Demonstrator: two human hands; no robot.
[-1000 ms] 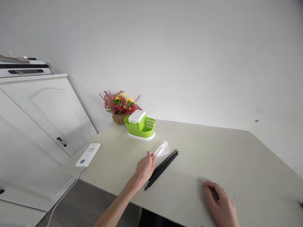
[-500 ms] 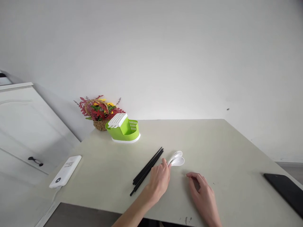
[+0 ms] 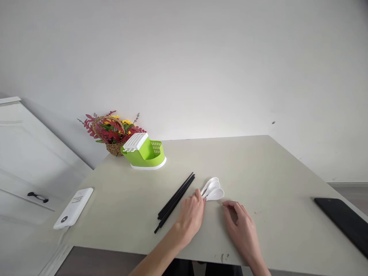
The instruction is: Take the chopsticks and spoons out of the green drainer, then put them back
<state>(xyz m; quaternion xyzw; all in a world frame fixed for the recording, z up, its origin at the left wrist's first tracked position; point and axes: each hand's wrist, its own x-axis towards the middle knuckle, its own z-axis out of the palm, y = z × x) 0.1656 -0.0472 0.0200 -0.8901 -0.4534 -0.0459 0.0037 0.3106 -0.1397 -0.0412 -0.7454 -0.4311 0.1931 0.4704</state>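
Observation:
My left hand (image 3: 192,211) is closed on the handles of three white soup spoons (image 3: 214,186), which lie fanned out on the table with their bowls pointing away to the right. Its fingers cover most of the handles. Just left of that hand, a bundle of several black chopsticks (image 3: 175,202) lies slantwise on the table. My right hand (image 3: 240,226) rests on the tabletop to the right of the spoons, apart from them. Its fingers are loosely curved, with a gap between thumb and index finger, and nothing shows in it.
A green and white utensil holder (image 3: 148,156) stands at the back left of the table (image 3: 230,157), before a wicker basket of flowers (image 3: 115,147). A white power bank (image 3: 74,209) with a cable lies at the left edge. On the right lies a black phone (image 3: 342,222).
The spoons have spread apart under my left hand, so three bowls now show separately. My right hand stays on the table. The whole view has shifted slightly.

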